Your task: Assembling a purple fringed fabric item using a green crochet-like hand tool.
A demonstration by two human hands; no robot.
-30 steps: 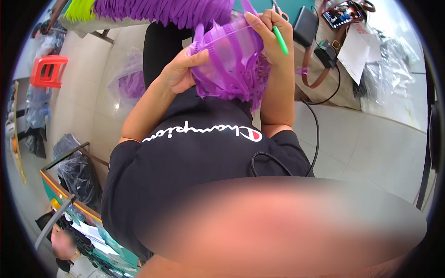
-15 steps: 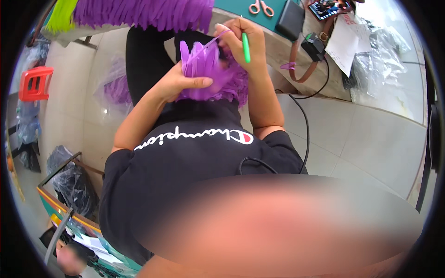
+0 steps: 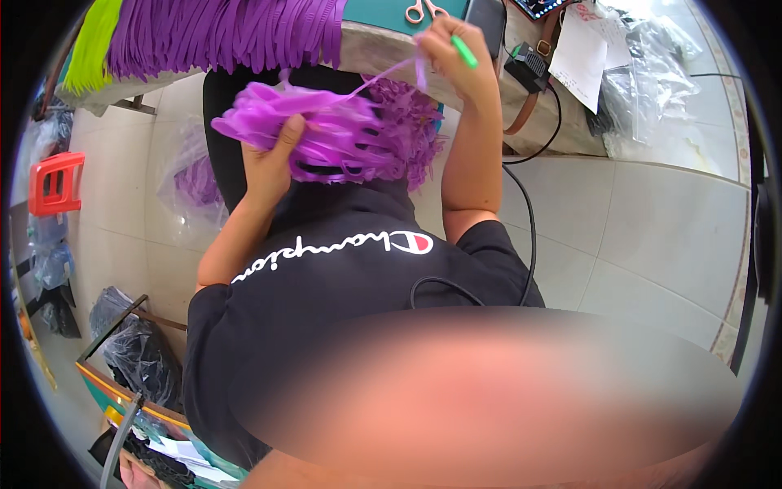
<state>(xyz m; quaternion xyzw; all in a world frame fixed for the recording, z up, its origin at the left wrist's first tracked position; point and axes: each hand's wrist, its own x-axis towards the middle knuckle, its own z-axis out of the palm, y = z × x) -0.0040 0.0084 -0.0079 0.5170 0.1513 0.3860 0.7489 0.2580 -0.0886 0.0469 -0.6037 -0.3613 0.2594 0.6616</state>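
My left hand (image 3: 273, 159) is closed round a loose bundle of shiny purple strips (image 3: 334, 134) over my lap, its thumb pressed on top. Up and to the right, near the table edge, my right hand (image 3: 466, 61) is closed on a slim green-handled tool (image 3: 464, 51); the tool's tip cannot be made out. One purple strip (image 3: 389, 75) stretches from the bundle to the fingers of that hand. Crinkled purple strips (image 3: 407, 122) lie bunched on my lap to the right of the bundle.
Purple strips (image 3: 228, 37) and lime green strips (image 3: 96, 45) hang over the table's edge. Scissors (image 3: 425, 10), a black charger (image 3: 525, 68), papers (image 3: 580, 61) and clear plastic bags (image 3: 652, 81) lie right of them. A red stool (image 3: 57, 183) and bagged purple material (image 3: 198, 179) are leftward. A black cable (image 3: 531, 220) hangs at my right.
My left hand has moved left with the bundle, which now spreads wider. My right hand has moved up and right, pulling one strip out between the hands.
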